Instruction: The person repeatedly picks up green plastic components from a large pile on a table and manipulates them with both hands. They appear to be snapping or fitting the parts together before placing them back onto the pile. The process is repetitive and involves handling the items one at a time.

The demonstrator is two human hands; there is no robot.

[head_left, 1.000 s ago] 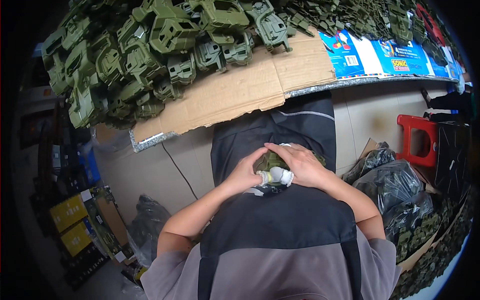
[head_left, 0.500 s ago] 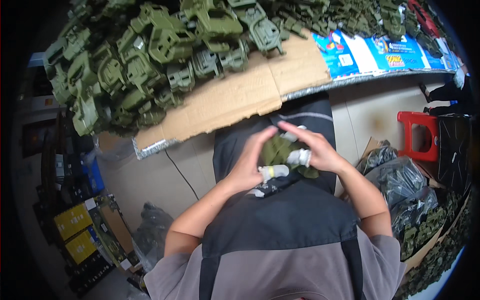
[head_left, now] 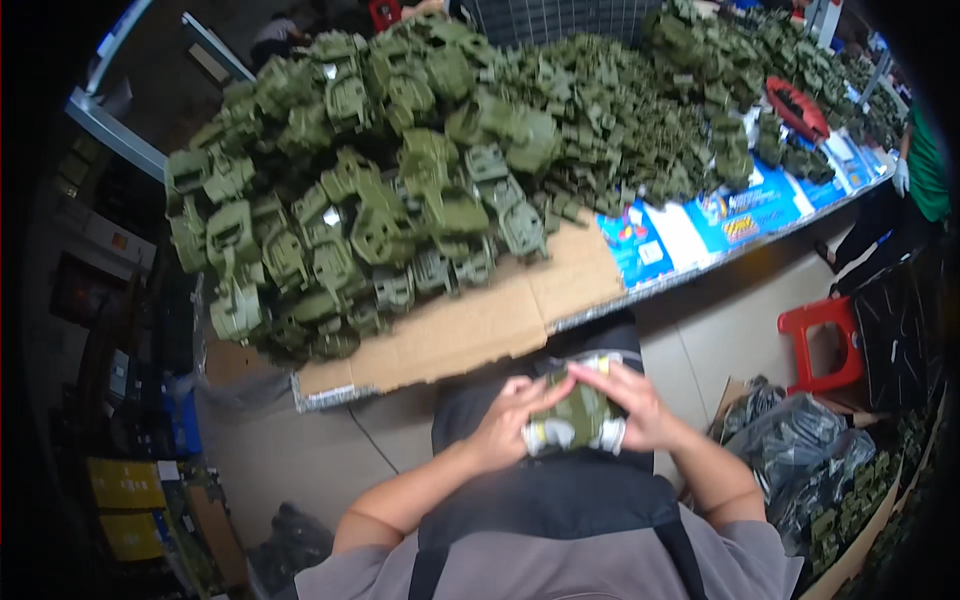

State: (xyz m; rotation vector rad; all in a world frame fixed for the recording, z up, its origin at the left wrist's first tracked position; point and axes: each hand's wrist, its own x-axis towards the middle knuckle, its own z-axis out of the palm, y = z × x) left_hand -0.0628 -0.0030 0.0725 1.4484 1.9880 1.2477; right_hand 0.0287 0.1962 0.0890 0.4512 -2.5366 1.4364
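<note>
My left hand (head_left: pixel 500 428) and my right hand (head_left: pixel 646 408) meet over my lap, fingertips nearly together at the top. Between them they hold an olive-green part (head_left: pixel 578 412), blurred and partly covered by the fingers; its exact kind I cannot make out. White wraps cover some of my digits, including a thumb wrap (head_left: pixel 548 436) on the left and another wrap (head_left: pixel 610 434) on the right. Beyond my hands, a large heap of green moulded plastic pieces (head_left: pixel 400 200) lies on the cardboard-covered table (head_left: pixel 470 330).
Smaller green pieces (head_left: pixel 610 130) and a red object (head_left: pixel 797 108) lie further right on the table. A red stool (head_left: pixel 822 345) stands to the right, near plastic bags (head_left: pixel 800 440) and a carton of green parts (head_left: pixel 850 500). Another person in green (head_left: pixel 930 165) stands far right.
The view has tilted up, so more of the table and heap shows and my hands sit lower. My fingers have closed in around the green part.
</note>
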